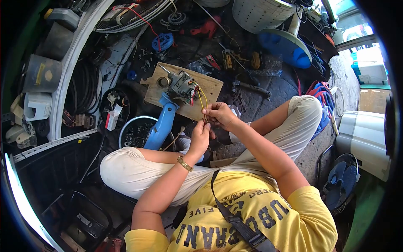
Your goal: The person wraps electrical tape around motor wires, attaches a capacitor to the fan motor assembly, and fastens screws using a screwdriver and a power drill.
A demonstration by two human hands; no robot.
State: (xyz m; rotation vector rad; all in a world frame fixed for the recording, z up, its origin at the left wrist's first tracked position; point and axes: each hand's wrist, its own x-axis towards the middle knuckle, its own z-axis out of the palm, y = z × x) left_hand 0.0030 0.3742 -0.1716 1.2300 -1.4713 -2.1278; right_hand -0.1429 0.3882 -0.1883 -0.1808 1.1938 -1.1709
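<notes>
**Yellow wires (206, 100) pinched just past the near edge of a wooden board (212, 86)**

The board's near edge lies close to the fingers, on their far side, and its right corner sits a little beyond them. To the right of the fingers, a stretch of dark floor (275, 82) runs between the board and the bent right knee (305, 107).

Left of the fingers, room is tighter: a blue stand (162, 126) rises up to the board, crossing in front of a bowl (120, 135) of small metal parts. The motor (181, 87) rests on the board, ahead and to the left of the fingers, with a metal ring (163, 82) farther left beside it. Beyond the fingers, past the board, a yellow-and-black drill (228, 59) lies on the floor; nearer and to the right of it is a metal bar (255, 89).

Both forearms come in from the person's side, meeting over the gap between the legs. The right hand (220, 115) holds the wires between thumb and fingers, slightly ahead of the left hand (200, 136). The left fingers are pressed narrow on the wires' lower ends, partly hidden; a gold band (184, 164) circles that wrist.
</notes>
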